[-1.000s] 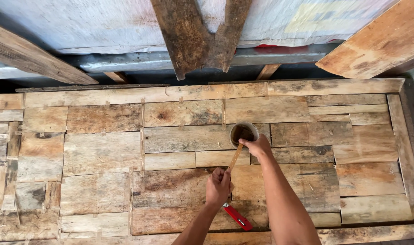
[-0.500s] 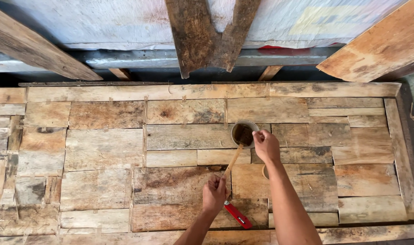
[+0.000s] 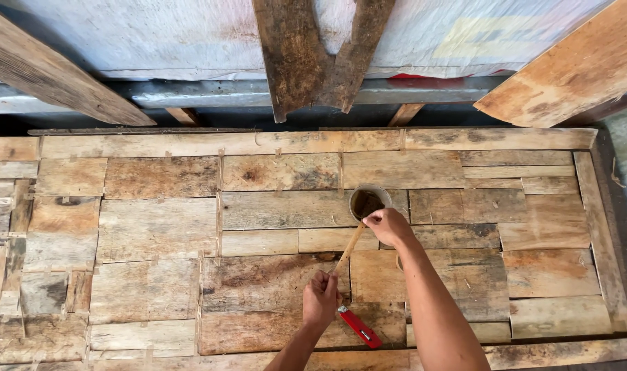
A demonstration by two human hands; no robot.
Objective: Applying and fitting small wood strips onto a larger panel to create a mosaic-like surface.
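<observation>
Two bare hands work over the patchwork panel of weathered wooden boards (image 3: 155,227). Left hand (image 3: 320,297), fingers closed, grips a thin wooden stick (image 3: 349,249) dipped into the small round cup of brown liquid (image 3: 368,202); right hand (image 3: 389,225) holds the cup's rim. A red-handled tool (image 3: 359,327) lies just beside the left hand.

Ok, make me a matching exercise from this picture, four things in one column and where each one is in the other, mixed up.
Things:
1. cup
2. wooden stick
3. red tool
4. leaning planks

Places:
A. lying on the panel just right of the left hand
B. propped against the wall beyond the panel
C. running from the left hand up towards the cup
D. standing on the panel at the right hand

Pairs: 1-D, 2-C, 3-A, 4-B
</observation>
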